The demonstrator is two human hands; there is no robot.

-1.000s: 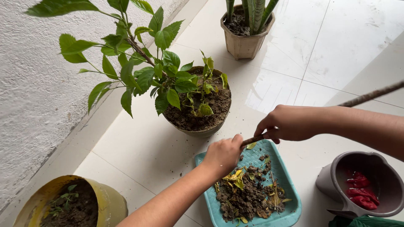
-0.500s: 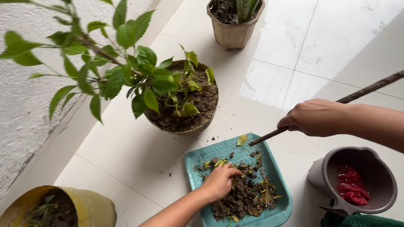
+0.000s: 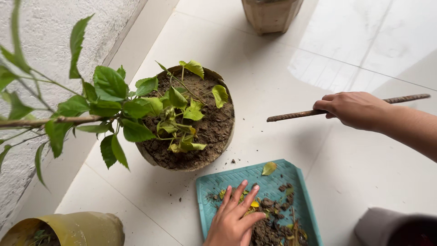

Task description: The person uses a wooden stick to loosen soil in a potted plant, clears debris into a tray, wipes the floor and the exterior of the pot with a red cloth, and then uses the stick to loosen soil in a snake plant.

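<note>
Left hand (image 3: pixel 233 221) lies flat, fingers spread, on soil and leaves in the near teal tray (image 3: pixel 214 184). Right hand (image 3: pixel 353 108) grasps a ribbed metal rod (image 3: pixel 291 115), seemingly clear of the floor, right of the potted plant (image 3: pixel 189 123). Sweep debris inward gently.

A rusty ribbed metal rod (image 3: pixel 296 114) lies nearly level above the white tiled floor, gripped near its middle, its tip pointing toward the round plant pot. A teal woven tray (image 3: pixel 277 180) sits flat on the floor, holding dark soil (image 3: pixel 273 228) and yellowed leaves (image 3: pixel 254 205).
</note>
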